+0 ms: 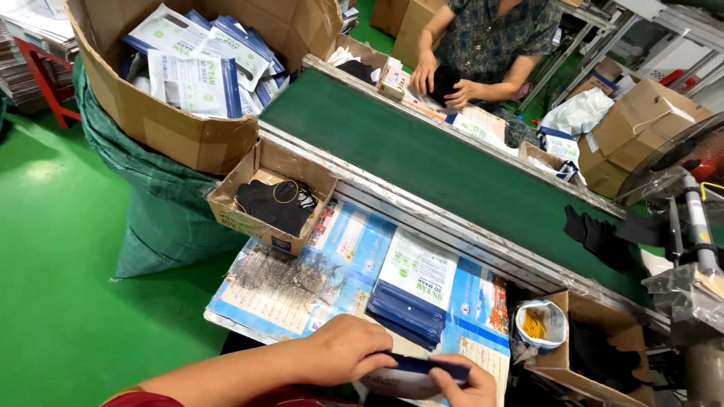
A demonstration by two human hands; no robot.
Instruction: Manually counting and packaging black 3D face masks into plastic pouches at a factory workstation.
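1. My left hand (343,350) curls over the near end of a flat mask pouch (411,374), its fingers pressed together along the pouch's dark blue top band; the tips are tucked out of sight.
2. My right hand (464,384) meets it from the other side, thumb and forefinger pinching the same blue band at its far end. The pouch is glossy plastic film, thin, white below the band, and sits low at the near edge of the view, partly cut off.
3. Just beyond my fingers lies a stack of matching pouches (415,290), white-fronted with dark blue edges, fanned slightly, resting on a worktop (279,290) covered in worn, scuffed printed paper.
4. Farther out to the left of my fingers sits a small open cardboard tray (249,218) holding soft black cloth masks (275,205).
5. Right of my fingers, another cardboard box (558,362) holds a white cup of yellow rubber bands (535,324) and more black cloth.
6. Across from my fingers runs a smooth green conveyor belt (422,162) with metal rails, bare along most of its length.
7. Beyond the belt another person's hands (445,79) handle black cloth.
8. A large carton of pouches (196,68) stands far left; open green floor (53,264) spreads beside it.
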